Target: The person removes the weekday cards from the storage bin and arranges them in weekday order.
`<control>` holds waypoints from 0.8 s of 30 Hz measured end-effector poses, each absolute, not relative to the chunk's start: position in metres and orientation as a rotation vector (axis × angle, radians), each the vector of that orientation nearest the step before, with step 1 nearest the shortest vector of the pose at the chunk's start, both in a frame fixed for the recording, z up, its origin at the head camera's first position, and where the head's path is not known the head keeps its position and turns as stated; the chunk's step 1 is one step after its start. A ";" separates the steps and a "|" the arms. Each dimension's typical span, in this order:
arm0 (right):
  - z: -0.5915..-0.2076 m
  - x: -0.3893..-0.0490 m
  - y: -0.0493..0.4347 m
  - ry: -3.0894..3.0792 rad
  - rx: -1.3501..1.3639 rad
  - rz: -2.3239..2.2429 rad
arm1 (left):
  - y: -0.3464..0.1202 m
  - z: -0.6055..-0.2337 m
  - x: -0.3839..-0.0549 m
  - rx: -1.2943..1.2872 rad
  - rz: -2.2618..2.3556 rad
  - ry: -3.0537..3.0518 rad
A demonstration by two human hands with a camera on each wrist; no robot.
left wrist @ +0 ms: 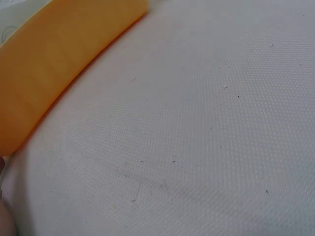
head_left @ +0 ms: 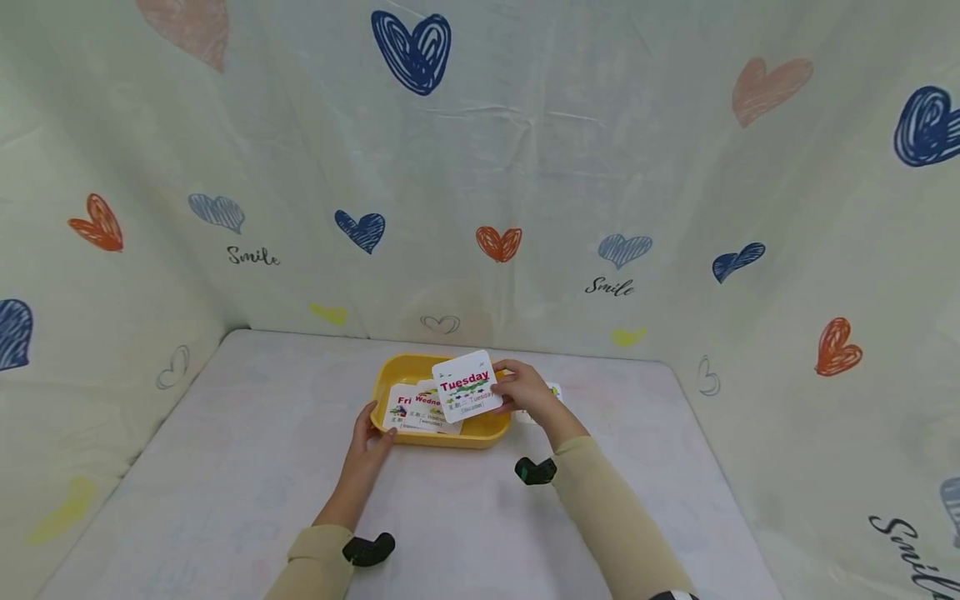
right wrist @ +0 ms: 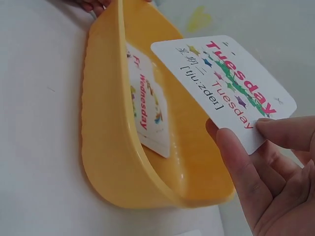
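Observation:
My right hand [head_left: 527, 390] pinches a white flashcard [head_left: 467, 388] between thumb and fingers. In the right wrist view this card [right wrist: 229, 81] reads "Tuesday" in pink, tilted above the right part of a yellow plastic basket [right wrist: 101, 147]. At the basket's front left corner, my left hand [head_left: 369, 437] grips the rim, thumb at the front and fingers along the side. Inside lie overlapping cards [head_left: 405, 410], "Fri" and "Wednesday" readable, the former's word partly covered. The left wrist view catches mostly the basket's outer wall [left wrist: 64, 54], with only a sliver of hand at the edge.
Another white card [head_left: 555, 390] lies on the table right of the basket, mostly hidden behind my right hand. The white-covered table [head_left: 450, 525] meets a heart-printed cloth [head_left: 540, 183] at the back and sides. A dark wrist strap [head_left: 369, 550] shows by the left sleeve.

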State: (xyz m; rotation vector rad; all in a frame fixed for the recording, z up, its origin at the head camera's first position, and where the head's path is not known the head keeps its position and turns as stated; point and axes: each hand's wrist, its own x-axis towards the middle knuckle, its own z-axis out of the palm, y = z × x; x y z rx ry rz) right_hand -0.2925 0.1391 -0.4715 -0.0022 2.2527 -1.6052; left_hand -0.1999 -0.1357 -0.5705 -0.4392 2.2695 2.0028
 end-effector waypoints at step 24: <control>-0.479 -0.274 0.205 2.415 0.208 -1.884 | -0.134 -0.569 -0.201 -0.461 1.990 2.276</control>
